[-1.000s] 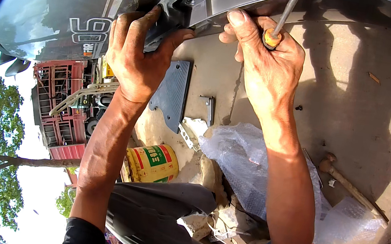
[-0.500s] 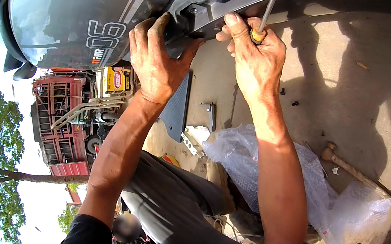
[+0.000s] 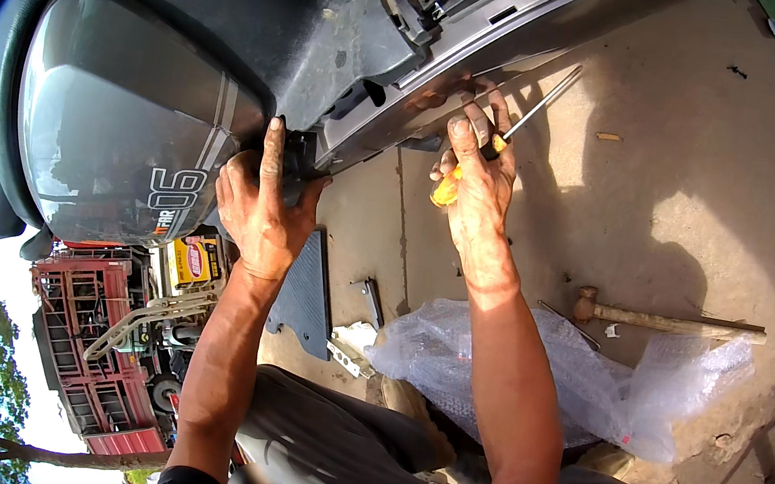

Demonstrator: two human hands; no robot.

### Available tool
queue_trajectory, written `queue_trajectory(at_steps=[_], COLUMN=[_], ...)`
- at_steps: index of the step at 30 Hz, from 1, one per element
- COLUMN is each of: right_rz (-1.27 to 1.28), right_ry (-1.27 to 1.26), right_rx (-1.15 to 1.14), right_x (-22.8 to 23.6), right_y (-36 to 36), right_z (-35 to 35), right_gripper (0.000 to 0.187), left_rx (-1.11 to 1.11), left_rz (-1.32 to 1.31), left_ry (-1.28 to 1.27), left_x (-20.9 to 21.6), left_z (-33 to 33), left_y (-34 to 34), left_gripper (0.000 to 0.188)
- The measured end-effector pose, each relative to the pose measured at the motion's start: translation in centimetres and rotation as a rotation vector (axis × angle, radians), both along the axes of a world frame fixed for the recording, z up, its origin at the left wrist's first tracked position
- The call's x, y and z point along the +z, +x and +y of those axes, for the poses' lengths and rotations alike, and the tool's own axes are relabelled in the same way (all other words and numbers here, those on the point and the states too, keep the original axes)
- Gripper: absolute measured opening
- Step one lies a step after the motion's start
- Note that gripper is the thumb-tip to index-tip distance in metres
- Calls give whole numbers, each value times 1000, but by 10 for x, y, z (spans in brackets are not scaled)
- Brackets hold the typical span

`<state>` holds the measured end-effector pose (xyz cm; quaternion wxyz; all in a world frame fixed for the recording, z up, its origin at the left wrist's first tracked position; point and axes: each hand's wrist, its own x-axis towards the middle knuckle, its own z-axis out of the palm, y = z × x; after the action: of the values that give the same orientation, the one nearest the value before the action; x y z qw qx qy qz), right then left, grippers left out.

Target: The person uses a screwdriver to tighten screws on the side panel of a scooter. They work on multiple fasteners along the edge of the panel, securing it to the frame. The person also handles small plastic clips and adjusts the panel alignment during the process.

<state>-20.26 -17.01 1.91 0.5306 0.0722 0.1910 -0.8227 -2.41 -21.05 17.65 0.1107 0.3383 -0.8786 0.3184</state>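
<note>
My right hand (image 3: 484, 186) is wrapped round the yellow handle of a screwdriver (image 3: 542, 103), whose metal shaft points up and to the right, away from the vehicle. Its tip touches nothing that I can see. My left hand (image 3: 260, 223) has its fingers apart, the index finger stretched out against the lower corner of a glossy dark grey body panel (image 3: 119, 92) with pale stripes. Beside that corner is a black plastic part (image 3: 300, 154), partly behind the fingers. A long grey sill edge (image 3: 455, 57) runs up to the right above both hands.
On the concrete ground lie crumpled bubble wrap (image 3: 434, 334), a wooden-handled hammer (image 3: 676, 324), a dark blue-grey flat panel (image 3: 307, 295) and a small black bracket (image 3: 367, 299). A red cargo vehicle (image 3: 74, 295) stands beyond on the left. A wood chip (image 3: 609, 136) lies to the right.
My right hand has come down and away from the sill edge with the screwdriver, whose shaft now leans further right. The view has shifted; my left hand stays at the panel corner.
</note>
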Motion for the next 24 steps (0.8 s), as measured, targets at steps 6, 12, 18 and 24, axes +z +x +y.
queue_trajectory(at_steps=[6, 12, 18, 24], right_rz=[-78, -81, -42, -37], right_ry=[22, 0, 35, 47], right_rx=[107, 145, 160, 114], right_x=[13, 5, 4, 8], right_y=[0, -6, -3, 2], right_z=[-15, -20, -24, -31], right_gripper=[73, 73, 79, 87], left_rx=[16, -49, -107, -140], left_rz=[-12, -71, -58, 17], left_ry=[21, 110, 309, 345], left_x=[4, 12, 13, 19], left_z=[3, 9, -5, -16], left_y=[-10, -31, -50, -50], left_gripper=[106, 105, 111, 97])
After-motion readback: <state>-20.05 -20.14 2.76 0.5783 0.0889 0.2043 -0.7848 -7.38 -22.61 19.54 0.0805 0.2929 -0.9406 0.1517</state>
